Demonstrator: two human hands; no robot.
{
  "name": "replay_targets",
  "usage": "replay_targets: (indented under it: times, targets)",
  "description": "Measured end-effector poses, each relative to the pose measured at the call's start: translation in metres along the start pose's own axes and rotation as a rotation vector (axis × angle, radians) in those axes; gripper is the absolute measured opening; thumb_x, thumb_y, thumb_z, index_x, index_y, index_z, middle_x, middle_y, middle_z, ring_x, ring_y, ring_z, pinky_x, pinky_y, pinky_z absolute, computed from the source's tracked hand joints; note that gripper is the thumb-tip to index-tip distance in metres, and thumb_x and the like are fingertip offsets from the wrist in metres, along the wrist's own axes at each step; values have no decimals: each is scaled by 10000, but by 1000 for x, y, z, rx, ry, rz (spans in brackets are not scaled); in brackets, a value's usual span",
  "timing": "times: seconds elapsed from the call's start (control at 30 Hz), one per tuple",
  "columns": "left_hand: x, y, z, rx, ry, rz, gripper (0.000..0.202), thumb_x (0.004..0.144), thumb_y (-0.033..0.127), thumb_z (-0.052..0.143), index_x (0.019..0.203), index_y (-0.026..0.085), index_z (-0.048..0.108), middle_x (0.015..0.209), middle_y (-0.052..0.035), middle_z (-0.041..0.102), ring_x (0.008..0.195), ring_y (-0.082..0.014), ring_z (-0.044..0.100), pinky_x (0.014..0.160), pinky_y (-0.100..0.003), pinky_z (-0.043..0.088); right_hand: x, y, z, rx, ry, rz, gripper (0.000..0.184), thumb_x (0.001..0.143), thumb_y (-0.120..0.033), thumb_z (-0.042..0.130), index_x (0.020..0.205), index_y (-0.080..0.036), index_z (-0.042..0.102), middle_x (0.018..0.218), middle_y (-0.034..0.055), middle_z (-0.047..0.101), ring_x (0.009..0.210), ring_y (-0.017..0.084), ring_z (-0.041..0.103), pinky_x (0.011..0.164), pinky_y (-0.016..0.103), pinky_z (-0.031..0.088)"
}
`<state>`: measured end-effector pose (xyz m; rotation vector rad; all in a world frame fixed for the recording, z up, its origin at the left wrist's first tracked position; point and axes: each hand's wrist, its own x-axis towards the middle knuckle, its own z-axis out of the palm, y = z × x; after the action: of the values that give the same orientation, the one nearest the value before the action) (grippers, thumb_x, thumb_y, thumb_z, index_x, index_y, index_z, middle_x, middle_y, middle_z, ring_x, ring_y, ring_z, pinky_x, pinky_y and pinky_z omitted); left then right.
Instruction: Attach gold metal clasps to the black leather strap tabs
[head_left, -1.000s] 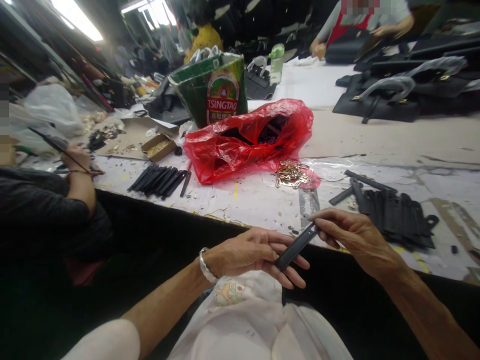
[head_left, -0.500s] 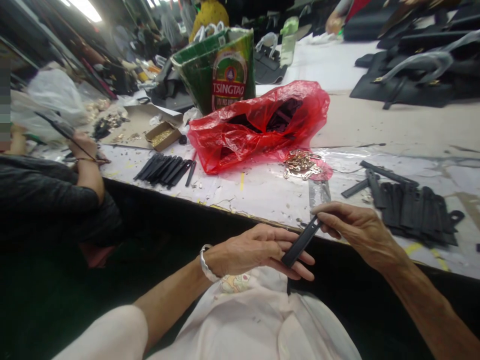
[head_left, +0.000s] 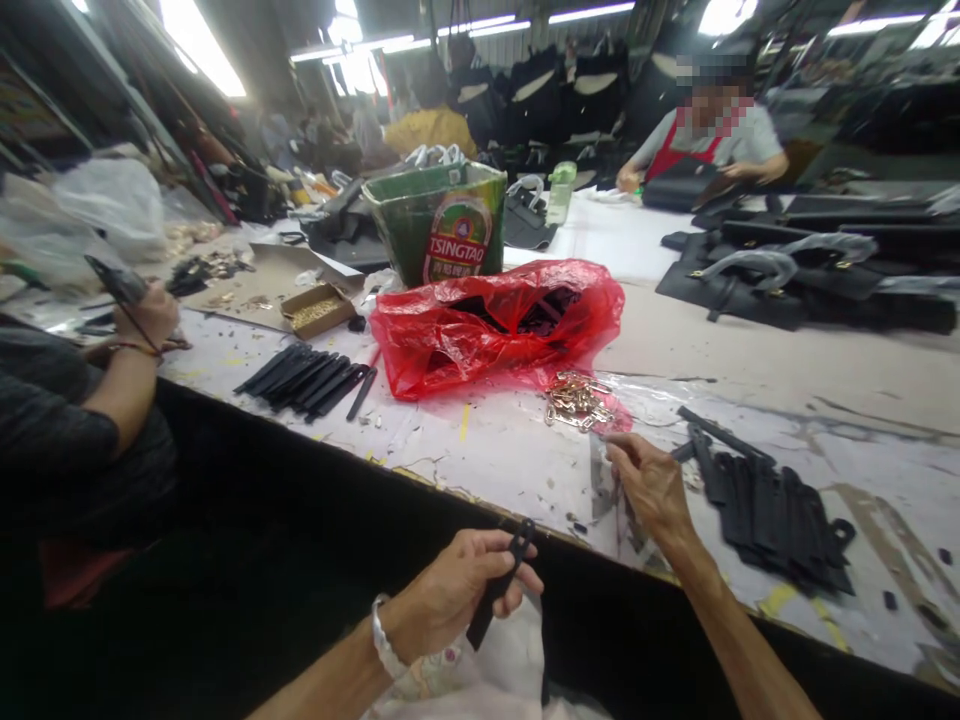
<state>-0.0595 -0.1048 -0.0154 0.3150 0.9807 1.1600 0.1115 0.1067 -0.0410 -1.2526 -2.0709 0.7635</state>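
Observation:
My left hand (head_left: 450, 585) is closed around a black leather strap tab (head_left: 484, 618), thumb on top. The tab is tilted, its slotted, rounded end pointing up and away from me, in front of the table edge. Above the table, my right hand (head_left: 654, 490) has its fingers drawn together; whatever may be between them is hidden. Just beyond those fingertips lies a pile of gold-coloured metal buckles (head_left: 577, 400). To the right of that hand, several similar black strap tabs (head_left: 772, 510) are heaped in a row.
A red plastic bag (head_left: 480, 340) with dark pieces stands mid-table, before a green Tsingtao carton (head_left: 461, 235). Left are more black tabs (head_left: 304, 380) and a small box (head_left: 319, 310) of gold bits. Black bags (head_left: 750, 275) lie back right. Co-workers sit left and across.
My right hand has let go of the tab and moved over the table toward the buckles. My left hand has closed on the tab, now turned more upright. The view has tilted up.

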Motion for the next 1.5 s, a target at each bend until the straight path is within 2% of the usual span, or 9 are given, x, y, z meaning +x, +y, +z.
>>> replay_targets:
  times: [0.23, 0.47, 0.67, 0.83, 1.03, 1.1, 1.17, 1.3, 1.5]
  targets:
    - [-7, -20, -5, -23, 147, 8, 399, 734, 361, 730, 1005, 86, 631, 775, -117, 687, 496, -81, 485, 472, -208, 280, 50, 11, 20, -246, -52, -103, 156, 816, -215, 568, 896, -203, 701, 898, 78, 665, 841, 250, 624, 739, 327, 459]
    - [-11, -3, 3, -43, 86, 51, 403, 774, 400, 703, 996, 75, 618, 762, -117, 685, 500, -79, 494, 515, -209, 316, 53, 11, 30, -391, -85, -135, 103, 855, -211, 617, 928, -201, 689, 946, 80, 619, 826, 235, 600, 668, 300, 423]
    - [-15, 4, 10, -73, 32, 92, 363, 771, 363, 725, 972, 78, 624, 822, -149, 702, 578, -104, 567, 575, -214, 391, 46, 7, 31, -307, -30, -198, 144, 888, -186, 537, 827, -194, 667, 952, 110, 642, 799, 237, 586, 604, 293, 362]
    - [-17, 6, 12, -68, 47, 157, 338, 760, 358, 738, 911, 74, 629, 869, -161, 700, 621, -109, 591, 573, -206, 400, 50, -10, 7, -83, 68, -189, 222, 885, -309, 525, 774, -180, 668, 883, 112, 627, 727, 219, 562, 611, 301, 371]
    - [-10, 17, 10, -55, 100, 268, 358, 761, 351, 738, 939, 63, 619, 907, -154, 694, 655, -99, 591, 593, -194, 416, -10, -65, -11, 366, 38, -9, 490, 878, -624, 515, 827, -164, 676, 664, 46, 595, 540, 158, 513, 479, 262, 413]
    - [-9, 20, 13, -53, 74, 278, 385, 758, 346, 739, 978, 57, 613, 902, -148, 692, 656, -99, 594, 596, -193, 422, -43, -86, -10, 785, -26, 228, 423, 728, -571, 746, 787, -156, 696, 680, 40, 606, 534, 125, 500, 456, 222, 395]
    - [-9, 21, 17, -44, 36, 284, 400, 759, 345, 736, 1000, 53, 609, 876, -137, 691, 641, -96, 591, 590, -190, 422, -70, -103, -6, 1007, -34, 395, 393, 615, -488, 860, 748, -146, 720, 638, 26, 594, 506, 94, 474, 429, 184, 362]
    - [-13, 19, 24, 4, 1, 306, 359, 782, 334, 699, 992, 56, 615, 829, -125, 692, 624, -94, 591, 581, -182, 423, -100, -119, 6, 1068, 14, 446, 366, 604, -458, 870, 709, -134, 734, 505, 3, 550, 430, 73, 428, 394, 168, 328]
    - [-16, 12, 23, 195, 66, 427, 314, 867, 338, 585, 993, 57, 645, 794, -93, 679, 602, -87, 582, 568, -176, 441, -115, -115, 24, 886, 73, 361, 337, 695, -459, 798, 727, -130, 733, 507, 12, 581, 424, 81, 434, 395, 175, 342]
